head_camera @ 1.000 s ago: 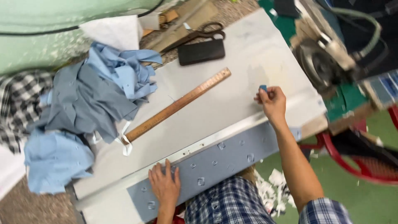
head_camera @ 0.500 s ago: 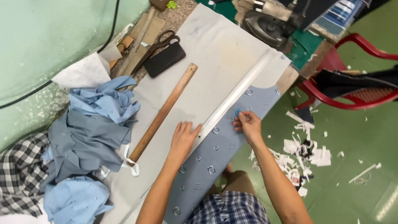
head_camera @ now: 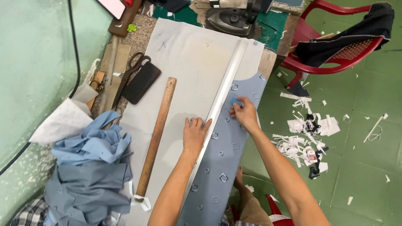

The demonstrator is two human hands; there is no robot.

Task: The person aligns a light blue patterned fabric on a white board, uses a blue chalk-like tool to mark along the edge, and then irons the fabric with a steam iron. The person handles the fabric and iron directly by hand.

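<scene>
Pinching a small blue tailor's chalk (head_camera: 235,101) in my right hand (head_camera: 245,115), I hold it on the long blue-grey square-patterned fabric strip (head_camera: 224,155), which runs away from me beside my flat, empty left hand (head_camera: 194,134).

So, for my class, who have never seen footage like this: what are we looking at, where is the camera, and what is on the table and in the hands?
There is no machine here, just a person's two bare hands. The one picture comes from a camera worn on the head, looking down. The left hand presses flat on a long pale straightedge laid over a blue-grey fabric panel patterned with small squares. The right hand pinches a small blue piece of chalk in its fingers against that fabric. Also on the table: a wooden ruler, scissors, a flat black case, an iron and a heap of blue cloth.
</scene>
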